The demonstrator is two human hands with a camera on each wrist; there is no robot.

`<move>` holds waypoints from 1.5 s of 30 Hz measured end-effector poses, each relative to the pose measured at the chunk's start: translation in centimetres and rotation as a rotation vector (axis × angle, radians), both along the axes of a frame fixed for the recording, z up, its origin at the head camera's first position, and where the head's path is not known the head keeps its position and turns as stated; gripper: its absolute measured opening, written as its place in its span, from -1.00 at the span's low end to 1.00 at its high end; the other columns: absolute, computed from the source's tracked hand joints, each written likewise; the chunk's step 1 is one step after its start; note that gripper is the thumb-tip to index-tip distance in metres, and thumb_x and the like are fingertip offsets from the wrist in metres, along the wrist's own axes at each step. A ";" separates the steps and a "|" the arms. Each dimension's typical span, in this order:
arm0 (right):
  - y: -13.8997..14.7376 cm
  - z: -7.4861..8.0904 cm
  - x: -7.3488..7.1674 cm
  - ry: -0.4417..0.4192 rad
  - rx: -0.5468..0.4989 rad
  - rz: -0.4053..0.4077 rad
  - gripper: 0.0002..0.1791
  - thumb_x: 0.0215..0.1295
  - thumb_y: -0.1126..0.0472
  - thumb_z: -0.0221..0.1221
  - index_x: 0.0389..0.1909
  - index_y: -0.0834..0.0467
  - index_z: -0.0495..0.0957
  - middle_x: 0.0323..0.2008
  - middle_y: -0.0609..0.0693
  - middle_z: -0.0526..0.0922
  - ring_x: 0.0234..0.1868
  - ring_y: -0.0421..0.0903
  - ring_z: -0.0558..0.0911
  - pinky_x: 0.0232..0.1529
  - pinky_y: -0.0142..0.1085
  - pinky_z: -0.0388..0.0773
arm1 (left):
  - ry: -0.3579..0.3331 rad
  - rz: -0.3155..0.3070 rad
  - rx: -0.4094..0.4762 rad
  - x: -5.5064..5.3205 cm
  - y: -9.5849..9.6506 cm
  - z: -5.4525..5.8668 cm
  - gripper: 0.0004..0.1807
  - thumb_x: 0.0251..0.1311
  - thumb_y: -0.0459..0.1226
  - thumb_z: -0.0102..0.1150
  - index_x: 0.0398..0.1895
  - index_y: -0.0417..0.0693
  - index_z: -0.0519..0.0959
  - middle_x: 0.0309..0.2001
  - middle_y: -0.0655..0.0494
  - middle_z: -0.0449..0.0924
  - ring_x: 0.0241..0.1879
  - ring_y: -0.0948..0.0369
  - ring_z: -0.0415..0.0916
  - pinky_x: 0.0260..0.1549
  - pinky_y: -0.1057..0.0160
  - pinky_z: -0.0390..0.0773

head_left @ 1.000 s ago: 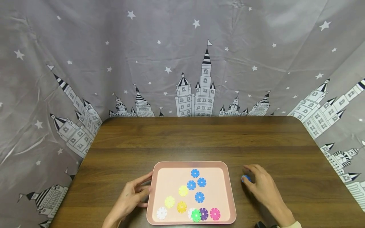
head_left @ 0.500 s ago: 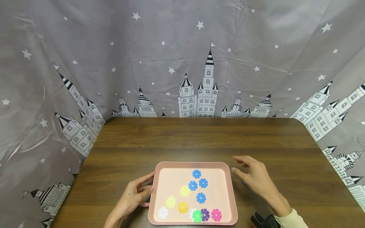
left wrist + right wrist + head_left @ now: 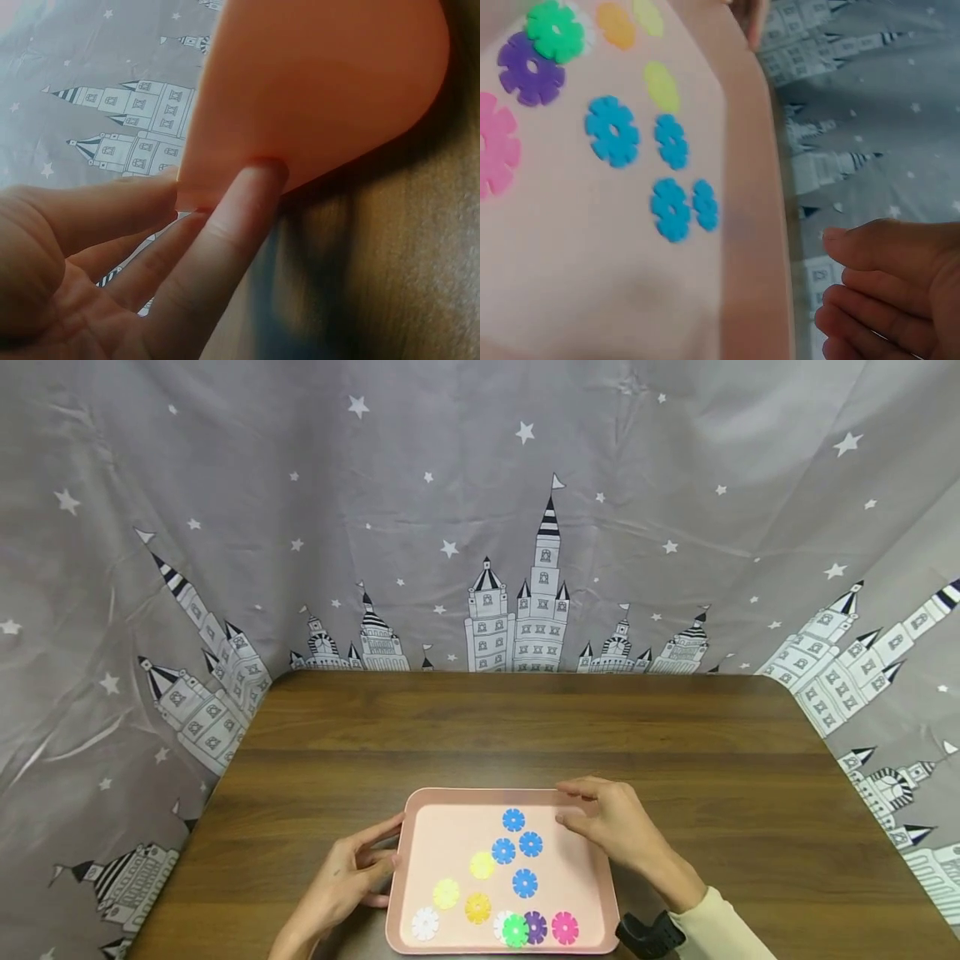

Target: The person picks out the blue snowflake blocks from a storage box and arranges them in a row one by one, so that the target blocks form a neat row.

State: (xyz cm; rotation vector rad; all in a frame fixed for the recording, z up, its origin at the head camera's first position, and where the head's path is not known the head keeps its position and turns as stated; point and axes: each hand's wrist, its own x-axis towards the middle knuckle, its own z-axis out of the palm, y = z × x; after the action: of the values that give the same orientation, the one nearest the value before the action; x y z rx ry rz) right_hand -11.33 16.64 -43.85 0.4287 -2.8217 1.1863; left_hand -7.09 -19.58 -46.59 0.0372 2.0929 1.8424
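Note:
A pink tray (image 3: 592, 935) lies near the front of the table, holding flat notched flower-shaped plastic discs. Several blue discs (image 3: 525, 883) sit in its right middle. My left hand (image 3: 341, 877) grips the tray's left side, thumb at the rim and a finger (image 3: 251, 187) against the outer wall. Over the tray's far right corner is my right hand (image 3: 618, 831), thumb and fingers apart, nothing between them; in the right wrist view its fingers are loosely bent past the rim.
Two yellow discs (image 3: 446, 893), an orange disc (image 3: 477, 908) and a white disc (image 3: 425, 923) lie at the tray's left. A green disc (image 3: 516, 931) overlaps a purple disc (image 3: 536, 927) beside a pink disc (image 3: 565, 928). Behind the wooden table (image 3: 487, 727) hangs a grey castle-print curtain (image 3: 450, 485).
My right hand has left a blue disc on the table right of the tray and moved leftward over the tray's corner; that disc is now out of sight. My left hand stays on the tray.

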 end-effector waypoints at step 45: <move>-2.8 -4.2 0.2 -0.045 0.086 0.267 -0.59 -0.10 0.41 0.48 -0.12 0.20 0.72 -0.14 -0.05 0.73 -0.03 -0.14 0.63 0.08 -0.17 0.59 | 0.011 -0.009 0.013 0.1 0.0 -0.1 -0.37 0.33 -0.41 0.15 0.44 -0.31 0.22 0.39 -0.40 0.18 0.04 -0.08 0.57 -0.49 0.03 0.71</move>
State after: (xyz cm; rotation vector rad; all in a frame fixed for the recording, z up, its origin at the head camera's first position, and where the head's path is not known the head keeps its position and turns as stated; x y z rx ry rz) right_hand -11.13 13.87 -48.09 0.8156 -2.9322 1.1290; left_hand -6.94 -19.61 -46.70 0.0597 2.0852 1.8542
